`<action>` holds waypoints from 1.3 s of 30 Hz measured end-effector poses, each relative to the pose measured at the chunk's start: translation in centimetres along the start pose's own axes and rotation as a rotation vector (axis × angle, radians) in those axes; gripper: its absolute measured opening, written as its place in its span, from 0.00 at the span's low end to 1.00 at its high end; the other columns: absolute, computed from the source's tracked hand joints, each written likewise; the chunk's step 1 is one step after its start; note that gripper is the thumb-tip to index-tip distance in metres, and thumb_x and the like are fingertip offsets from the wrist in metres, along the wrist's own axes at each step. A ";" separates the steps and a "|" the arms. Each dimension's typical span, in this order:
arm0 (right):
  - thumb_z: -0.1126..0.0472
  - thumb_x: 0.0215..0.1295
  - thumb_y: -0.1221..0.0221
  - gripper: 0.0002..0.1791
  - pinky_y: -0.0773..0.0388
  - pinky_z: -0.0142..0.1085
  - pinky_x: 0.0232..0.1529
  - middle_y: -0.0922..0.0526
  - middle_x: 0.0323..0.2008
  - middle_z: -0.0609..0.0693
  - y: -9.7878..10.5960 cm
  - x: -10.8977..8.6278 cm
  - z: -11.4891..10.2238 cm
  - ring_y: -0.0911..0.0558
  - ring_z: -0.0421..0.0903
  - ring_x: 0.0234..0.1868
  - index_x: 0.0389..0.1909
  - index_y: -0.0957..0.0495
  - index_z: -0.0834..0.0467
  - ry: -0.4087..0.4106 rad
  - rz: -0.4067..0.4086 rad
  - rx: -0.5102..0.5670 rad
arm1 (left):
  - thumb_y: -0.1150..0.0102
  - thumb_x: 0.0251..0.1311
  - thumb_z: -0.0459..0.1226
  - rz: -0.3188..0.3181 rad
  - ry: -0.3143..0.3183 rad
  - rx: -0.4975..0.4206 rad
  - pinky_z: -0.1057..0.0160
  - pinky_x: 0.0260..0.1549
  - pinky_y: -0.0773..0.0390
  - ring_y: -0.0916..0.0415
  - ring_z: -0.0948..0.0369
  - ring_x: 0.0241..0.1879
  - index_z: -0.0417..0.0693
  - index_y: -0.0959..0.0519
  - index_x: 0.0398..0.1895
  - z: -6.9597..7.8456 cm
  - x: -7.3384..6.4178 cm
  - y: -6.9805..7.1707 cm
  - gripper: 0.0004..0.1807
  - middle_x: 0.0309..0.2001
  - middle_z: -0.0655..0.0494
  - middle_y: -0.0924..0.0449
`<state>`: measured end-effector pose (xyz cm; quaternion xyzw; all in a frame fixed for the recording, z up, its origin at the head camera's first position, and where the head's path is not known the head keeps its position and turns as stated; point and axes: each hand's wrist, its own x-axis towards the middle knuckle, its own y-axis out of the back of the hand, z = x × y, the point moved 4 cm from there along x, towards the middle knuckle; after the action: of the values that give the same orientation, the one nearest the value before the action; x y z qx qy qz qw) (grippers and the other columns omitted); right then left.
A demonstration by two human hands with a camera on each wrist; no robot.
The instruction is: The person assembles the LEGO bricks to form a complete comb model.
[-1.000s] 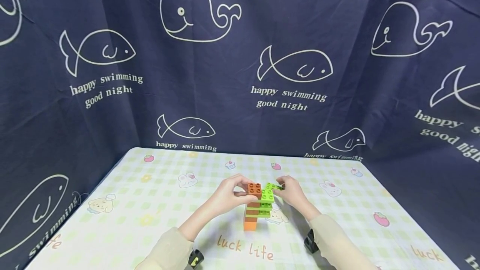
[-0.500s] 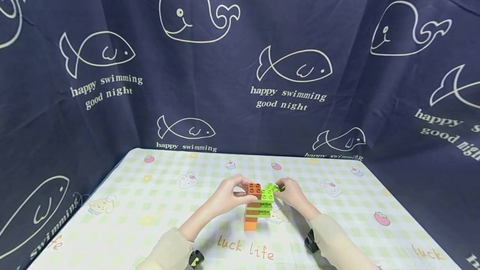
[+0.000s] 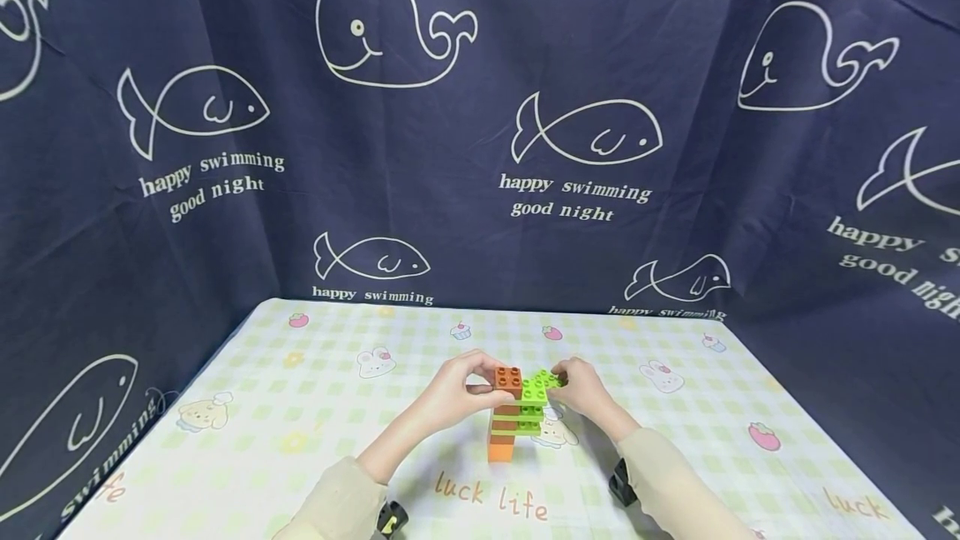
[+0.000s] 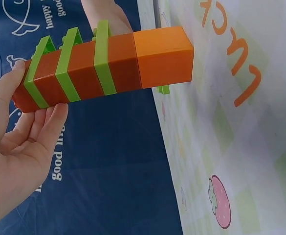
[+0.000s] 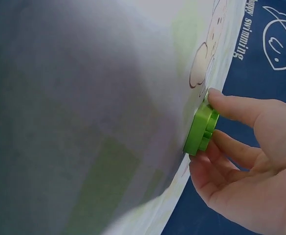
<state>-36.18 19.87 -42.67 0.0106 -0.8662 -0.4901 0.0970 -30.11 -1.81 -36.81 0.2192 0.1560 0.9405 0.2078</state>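
Note:
A tower of toy building bricks stands on the table, with an orange brick [image 4: 163,58] at its foot. Above it, brown bricks [image 4: 124,61] alternate with thin green plates [image 4: 67,68] that jut out to one side. My left hand [image 3: 459,390] grips the tower's top, thumb and fingers on opposite sides of the uppermost brown brick [image 3: 508,378]. My right hand [image 3: 583,386] pinches a green studded plate [image 5: 201,129] between thumb and fingers. In the head view that plate lies just behind the tower's top green plate [image 3: 534,391] and overlaps it.
The table [image 3: 360,448] wears a checked cloth with printed cartoons and lettering. Behind it and at the sides hangs a dark blue curtain [image 3: 480,148] with white fish. Dark wrist cameras sit under both forearms, the right one [image 3: 622,482] close over the cloth.
The green plate in my right hand has tilted and sunk slightly, and the hand has shifted a little with it. My left hand and the tower have stayed in place.

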 end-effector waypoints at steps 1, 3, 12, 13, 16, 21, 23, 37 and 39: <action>0.67 0.48 0.33 0.21 0.21 0.43 0.41 0.23 0.33 0.56 0.0 0.0 0.0 0.23 0.48 0.35 0.43 0.23 0.72 0.000 -0.002 -0.008 | 0.31 0.50 0.38 0.000 -0.001 0.002 0.73 0.43 0.20 0.23 0.59 0.43 0.44 0.22 0.41 0.0 0.0 0.0 0.15 0.37 0.53 0.21; 0.66 0.48 0.33 0.21 0.21 0.44 0.42 0.23 0.33 0.56 0.0 0.0 -0.1 0.23 0.48 0.35 0.44 0.23 0.72 0.003 -0.005 -0.022 | 0.31 0.50 0.38 0.000 -0.003 0.009 0.73 0.43 0.20 0.23 0.58 0.43 0.44 0.22 0.41 -0.1 0.0 0.0 0.15 0.37 0.53 0.21; 0.66 0.47 0.33 0.20 0.21 0.44 0.41 0.22 0.32 0.57 -0.2 0.0 0.0 0.24 0.48 0.34 0.42 0.22 0.73 0.011 0.003 -0.044 | 0.31 0.51 0.39 0.005 -0.004 0.026 0.72 0.43 0.20 0.22 0.58 0.42 0.43 0.22 0.41 -0.3 0.0 -0.1 0.16 0.37 0.53 0.21; 0.66 0.47 0.33 0.20 0.21 0.44 0.41 0.22 0.32 0.57 -0.3 0.0 0.0 0.24 0.48 0.34 0.41 0.22 0.73 0.008 0.005 -0.045 | 0.31 0.51 0.39 0.006 -0.003 0.026 0.72 0.43 0.20 0.22 0.58 0.42 0.43 0.22 0.41 -0.3 0.0 -0.1 0.16 0.37 0.53 0.21; 0.66 0.48 0.33 0.19 0.21 0.45 0.42 0.21 0.33 0.57 -0.4 0.1 0.1 0.23 0.48 0.35 0.41 0.22 0.72 0.005 0.006 -0.045 | 0.31 0.50 0.39 0.006 0.004 0.018 0.72 0.43 0.20 0.22 0.58 0.42 0.43 0.22 0.41 -0.3 0.0 0.0 0.16 0.37 0.52 0.21; 0.66 0.48 0.34 0.19 0.21 0.45 0.41 0.21 0.33 0.57 -0.2 -0.1 0.0 0.23 0.49 0.35 0.41 0.22 0.72 0.011 0.010 -0.036 | 0.31 0.50 0.39 0.003 0.013 0.010 0.72 0.44 0.20 0.22 0.58 0.43 0.43 0.22 0.41 -0.3 0.0 0.0 0.17 0.37 0.52 0.21; 0.66 0.48 0.34 0.19 0.21 0.45 0.40 0.21 0.33 0.57 -0.1 -0.1 0.0 0.23 0.49 0.35 0.41 0.21 0.72 0.007 0.015 -0.028 | 0.31 0.50 0.39 0.002 0.017 0.009 0.72 0.44 0.20 0.22 0.58 0.43 0.44 0.22 0.42 -0.3 -0.1 0.0 0.17 0.37 0.53 0.21; 0.66 0.48 0.34 0.21 0.22 0.46 0.45 0.26 0.34 0.56 0.6 -1.3 -0.9 0.26 0.47 0.35 0.44 0.22 0.70 0.009 0.034 -0.030 | 0.33 0.52 0.33 0.011 0.035 0.017 0.70 0.44 0.20 0.22 0.55 0.43 0.38 0.23 0.42 1.8 -0.7 -0.1 0.14 0.38 0.49 0.21; 0.66 0.48 0.34 0.21 0.22 0.46 0.46 0.26 0.35 0.55 0.8 -1.4 -1.2 0.26 0.47 0.36 0.45 0.22 0.70 0.019 0.041 -0.019 | 0.34 0.52 0.33 0.016 0.015 0.020 0.69 0.44 0.19 0.22 0.54 0.42 0.37 0.23 0.41 2.6 -1.0 0.1 0.14 0.37 0.48 0.21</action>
<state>-34.50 19.44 -41.63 -0.0036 -0.8606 -0.4961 0.1154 -28.12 -1.83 -34.83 0.2152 0.1653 0.9421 0.1969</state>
